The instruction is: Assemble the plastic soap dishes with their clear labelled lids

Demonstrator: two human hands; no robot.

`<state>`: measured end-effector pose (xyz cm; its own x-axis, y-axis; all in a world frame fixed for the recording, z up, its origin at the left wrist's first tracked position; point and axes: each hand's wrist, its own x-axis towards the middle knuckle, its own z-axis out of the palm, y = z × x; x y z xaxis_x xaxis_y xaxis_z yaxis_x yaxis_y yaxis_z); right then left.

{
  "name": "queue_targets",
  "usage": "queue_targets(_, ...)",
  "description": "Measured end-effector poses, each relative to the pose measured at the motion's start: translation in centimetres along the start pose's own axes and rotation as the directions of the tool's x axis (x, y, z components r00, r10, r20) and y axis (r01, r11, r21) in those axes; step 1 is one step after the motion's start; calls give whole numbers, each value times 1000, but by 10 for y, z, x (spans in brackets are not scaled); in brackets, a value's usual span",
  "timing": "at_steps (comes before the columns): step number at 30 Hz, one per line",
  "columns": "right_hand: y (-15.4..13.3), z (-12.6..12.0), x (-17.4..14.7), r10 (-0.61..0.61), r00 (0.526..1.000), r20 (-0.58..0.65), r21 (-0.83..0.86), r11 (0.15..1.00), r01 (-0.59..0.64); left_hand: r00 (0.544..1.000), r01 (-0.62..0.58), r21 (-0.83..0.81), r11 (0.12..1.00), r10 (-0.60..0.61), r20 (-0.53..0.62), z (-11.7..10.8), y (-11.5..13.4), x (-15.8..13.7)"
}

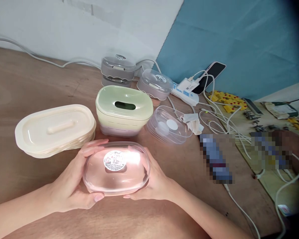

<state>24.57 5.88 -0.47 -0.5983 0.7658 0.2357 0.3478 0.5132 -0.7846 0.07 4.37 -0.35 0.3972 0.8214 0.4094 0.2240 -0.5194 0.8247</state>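
Two sides of the near pink box [115, 181] are clamped between our left hand [71, 186] and our right hand [156, 179], probably to balance its weight evenly.

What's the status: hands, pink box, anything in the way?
Left hand, right hand: holding pink box at its ends. Sticker faces up. Green-topped stack just beyond, possibly limiting forward room.
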Motion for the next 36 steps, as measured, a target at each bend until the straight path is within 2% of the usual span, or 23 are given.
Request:
queue_targets(4,1,0,0,-25,1000,9,-12,1000,26,999,30,-2,1000,-30,12,0,-1,-1)
queue_targets(12,0,0,-2,-76,997,-27,-51,996,75,1000,-19,-18,1000,20,24,-1,0,0)
queue_targets(19,-2,-3,2,-39,998,43,-14,999,40,999,17,-21,1000,-16,33,-1,0,0)
queue_targets(24,-2,-5,4,-81,994,78,20,997,79,999,20,-6,1000,-20,36,-1,0,0)
queue_targets(28,0,-4,3,-118,990,73,3,993,118,999,-27,11,1000,26,23,1,1,1)
queue_targets(36,0,-2,-2,-62,993,96,-32,997,65,997,-34,86,996,28,75,0,0,0)
